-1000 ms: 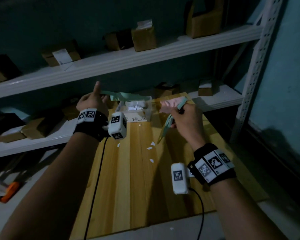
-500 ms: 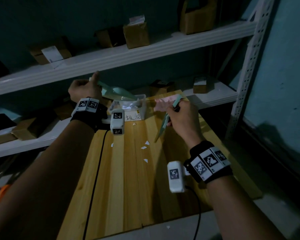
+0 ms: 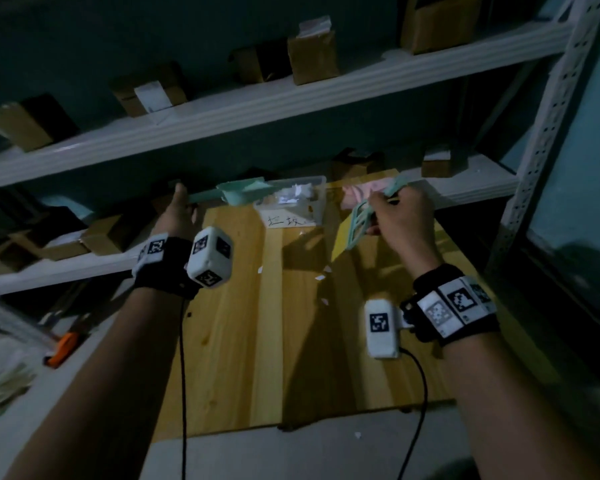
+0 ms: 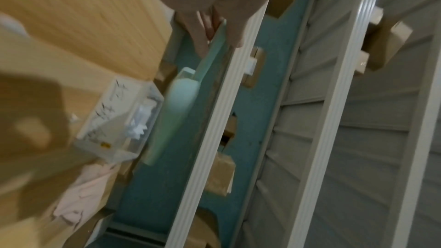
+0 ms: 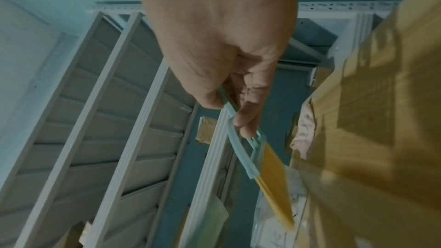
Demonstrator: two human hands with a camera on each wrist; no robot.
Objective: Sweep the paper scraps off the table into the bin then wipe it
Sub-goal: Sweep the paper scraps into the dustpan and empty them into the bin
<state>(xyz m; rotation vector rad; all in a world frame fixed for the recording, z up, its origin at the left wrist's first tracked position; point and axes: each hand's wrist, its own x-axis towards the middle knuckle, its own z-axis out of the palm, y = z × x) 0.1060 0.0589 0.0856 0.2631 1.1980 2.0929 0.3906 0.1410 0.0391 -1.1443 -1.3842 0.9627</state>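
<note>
Left hand (image 3: 179, 216) grips the dustpan (image 3: 245, 192) over the bin (image 3: 321, 188); right hand (image 3: 404, 220) grips the brush (image 3: 361, 226) above table (image 3: 243, 341) scraps (image 3: 321, 277).

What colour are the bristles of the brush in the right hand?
Yellow bristles on a pale green frame; the right wrist view shows it best.

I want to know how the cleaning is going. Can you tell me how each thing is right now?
Left hand: grips the dustpan handle.
Dustpan: lifted, held over the bin's left end.
Right hand: grips the brush.
Brush: lifted off the table, bristles pointing down.
Bin: clear, open, white scraps inside.
Paper scraps: a few lie on the table.
Pink cloth: crumpled at the table's far edge, untouched.
</note>
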